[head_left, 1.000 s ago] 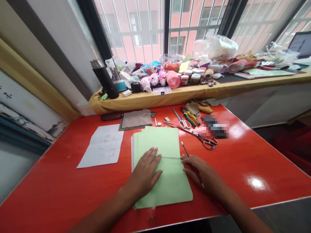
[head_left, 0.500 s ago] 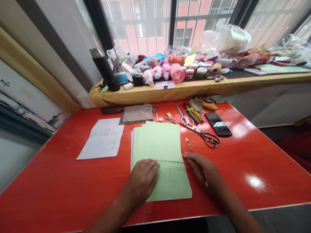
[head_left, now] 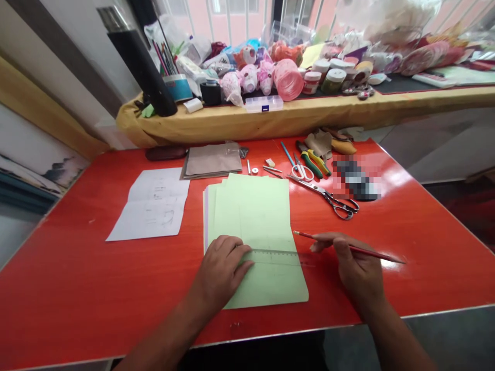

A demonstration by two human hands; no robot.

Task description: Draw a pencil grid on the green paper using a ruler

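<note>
My left hand (head_left: 222, 268) lies over the left end of a clear ruler (head_left: 276, 252), fingers bent and thumb pressed on it. The ruler runs across a stack of light green paper (head_left: 259, 206), and its right end sticks out past the sheets. To the right of the paper, my right hand (head_left: 358, 275) is closed on a dark red pencil (head_left: 377, 254). The pencil is held nearly level, its eraser end towards the paper and its point to the right.
Beyond the paper are scissors (head_left: 328, 196), white-handled scissors (head_left: 302, 171), pliers (head_left: 316, 162) and a blurred-out phone (head_left: 358, 180). A drawn-on white sheet (head_left: 149, 206) lies left. Leather pieces (head_left: 212, 159) are behind. Jars, crafts and a black flask (head_left: 143, 72) crowd the sill.
My right hand has moved right, away from the paper's edge, and the pencil has swung to nearly level. My left hand stays on the ruler. The camera view has shifted closer and lower.
</note>
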